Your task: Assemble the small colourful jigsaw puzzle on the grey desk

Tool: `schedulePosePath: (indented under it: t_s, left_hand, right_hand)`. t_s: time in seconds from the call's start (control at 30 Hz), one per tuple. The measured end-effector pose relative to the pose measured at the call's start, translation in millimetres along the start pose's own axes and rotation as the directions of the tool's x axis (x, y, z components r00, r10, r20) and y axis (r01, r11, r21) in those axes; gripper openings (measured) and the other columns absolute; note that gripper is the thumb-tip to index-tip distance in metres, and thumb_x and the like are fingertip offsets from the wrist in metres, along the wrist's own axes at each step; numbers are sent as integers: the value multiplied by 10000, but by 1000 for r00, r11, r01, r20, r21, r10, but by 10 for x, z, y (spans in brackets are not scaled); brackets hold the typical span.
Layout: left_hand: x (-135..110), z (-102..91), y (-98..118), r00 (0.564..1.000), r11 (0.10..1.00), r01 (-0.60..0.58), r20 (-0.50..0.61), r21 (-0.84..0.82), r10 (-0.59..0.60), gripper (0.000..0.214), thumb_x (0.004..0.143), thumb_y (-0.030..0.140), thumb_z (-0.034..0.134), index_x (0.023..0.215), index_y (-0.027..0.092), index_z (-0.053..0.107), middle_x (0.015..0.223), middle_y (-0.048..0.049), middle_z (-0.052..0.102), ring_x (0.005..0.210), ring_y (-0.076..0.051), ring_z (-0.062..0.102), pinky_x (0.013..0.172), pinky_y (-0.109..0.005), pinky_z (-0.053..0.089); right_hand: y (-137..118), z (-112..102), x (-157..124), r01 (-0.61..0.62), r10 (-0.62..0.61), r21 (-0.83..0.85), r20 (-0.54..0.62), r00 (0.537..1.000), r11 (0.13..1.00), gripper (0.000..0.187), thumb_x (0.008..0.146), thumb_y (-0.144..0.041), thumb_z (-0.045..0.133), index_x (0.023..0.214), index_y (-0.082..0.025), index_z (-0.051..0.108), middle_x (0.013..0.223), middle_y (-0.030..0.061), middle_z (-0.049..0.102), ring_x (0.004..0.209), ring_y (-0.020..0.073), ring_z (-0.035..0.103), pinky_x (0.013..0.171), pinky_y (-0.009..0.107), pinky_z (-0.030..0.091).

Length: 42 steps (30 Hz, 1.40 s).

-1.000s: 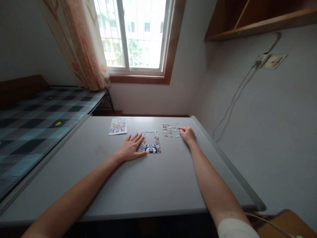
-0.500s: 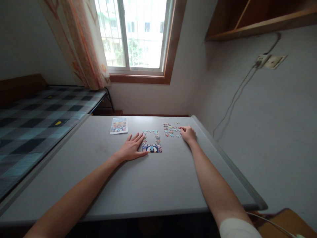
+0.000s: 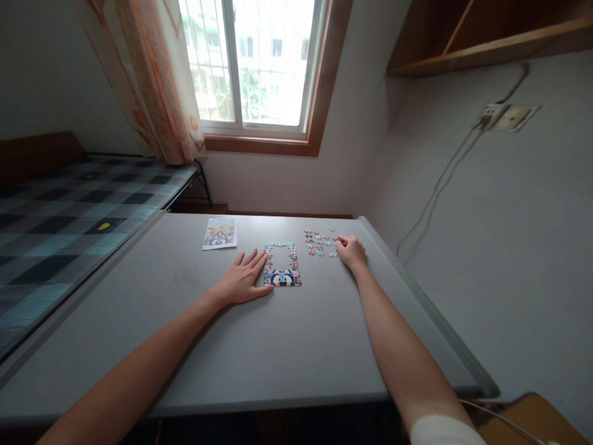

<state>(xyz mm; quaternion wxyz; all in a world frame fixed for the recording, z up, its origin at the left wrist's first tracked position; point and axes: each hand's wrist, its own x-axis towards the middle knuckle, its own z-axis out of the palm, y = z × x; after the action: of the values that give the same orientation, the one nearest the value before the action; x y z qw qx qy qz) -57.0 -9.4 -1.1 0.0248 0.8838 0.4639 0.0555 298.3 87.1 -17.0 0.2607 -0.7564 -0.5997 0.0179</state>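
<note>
A partly assembled jigsaw puzzle [image 3: 282, 265] lies on the grey table [image 3: 259, 340]; its border is joined and its middle is bare. My left hand [image 3: 242, 281] rests flat on the table with fingers spread, touching the puzzle's left edge. Several loose puzzle pieces [image 3: 319, 242] are scattered to the right of the puzzle. My right hand [image 3: 351, 250] sits at the right side of that scatter, fingers curled with the fingertips pinched at a piece; I cannot make out which piece it is.
A picture card [image 3: 220, 233] lies at the table's far left. A bed with a checked cover [image 3: 69, 216] stands left of the table. The wall runs close along the table's right edge, with a cable and socket [image 3: 504, 115]. A window is behind.
Both hands stay where they were. Only the camera has shifted slightly.
</note>
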Motion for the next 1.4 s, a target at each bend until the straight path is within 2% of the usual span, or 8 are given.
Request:
schedulePosePath:
  t_s: [0.23, 0.53, 0.77, 0.9, 1.07, 1.17, 1.3, 1.4]
  left_hand:
    - [-1, -8, 1, 1000, 1000, 9, 2, -16, -8, 900, 866, 741, 287, 1552, 173, 157, 1592, -60, 161, 1468, -289, 118, 1193, -445, 60]
    - [-6, -41, 22, 1000, 1000, 10, 11, -23, -10, 902, 868, 747, 282, 1551, 170, 163, 1588, -59, 172, 1468, -291, 121, 1193, -459, 79]
    - [3, -2, -3, 1000, 1000, 6, -6, -30, -6, 887, 867, 741, 301, 1554, 199, 155, 1587, -43, 180, 1467, -290, 121, 1192, -456, 95]
    - [1, -7, 2, 1000, 999, 16, 3, -37, -16, 895, 864, 749, 293, 1553, 193, 158, 1589, -47, 167, 1469, -285, 116, 1193, -456, 77]
    - [-10, -51, 24, 1000, 999, 20, 17, -46, -19, 886, 864, 751, 281, 1551, 202, 168, 1589, -46, 169, 1469, -279, 117, 1194, -445, 67]
    - [-14, -64, 25, 1000, 998, 20, 21, -55, -19, 893, 863, 757, 275, 1548, 191, 185, 1589, -52, 167, 1469, -283, 121, 1194, -454, 69]
    - [-9, -47, 11, 1000, 998, 16, 17, -62, -15, 898, 858, 763, 284, 1547, 194, 193, 1588, -59, 175, 1467, -290, 129, 1192, -469, 73]
    - [-4, -30, 1, 1000, 998, 13, 8, -59, -12, 877, 859, 758, 295, 1546, 222, 197, 1588, -49, 180, 1465, -295, 136, 1191, -472, 76]
  right_hand:
    - [10, 11, 3, 6, -7, 15, 30, 1000, 1000, 328, 848, -301, 499, 1061, -231, 738, 1079, 86, 671, 1014, 246, 597, 910, 365, 449]
    - [-12, 1, -16, 4, -4, 34, -1, 1000, 999, 382, 842, -282, 506, 1174, -236, 690, 1076, 90, 658, 998, 237, 594, 919, 355, 447]
    - [18, 33, -17, 12, -12, 54, -6, 1000, 998, 308, 834, -312, 517, 1028, -241, 746, 1103, 72, 660, 1035, 227, 589, 945, 339, 441]
    - [45, 33, 80, -46, 43, 108, 34, 999, 993, 378, 831, -313, 516, 1160, -247, 689, 1113, 61, 672, 984, 199, 620, 912, 316, 461]
    - [1, -30, 349, -75, 57, 96, 178, 982, 993, 466, 806, -231, 506, 1252, -257, 638, 1062, 50, 705, 896, 191, 640, 854, 300, 478]
    - [-35, -43, 488, -43, 22, 89, 221, 975, 995, 442, 803, -217, 490, 1202, -247, 678, 1022, 44, 728, 898, 200, 641, 871, 307, 473]
    - [-17, -3, 547, 22, -45, 120, 197, 979, 993, 383, 777, -215, 498, 1071, -254, 741, 1018, 34, 741, 977, 199, 635, 916, 313, 465]
    - [39, 32, 521, 53, -81, 158, 179, 981, 986, 388, 759, -197, 492, 1047, -252, 747, 1006, 25, 744, 992, 189, 635, 925, 314, 467]
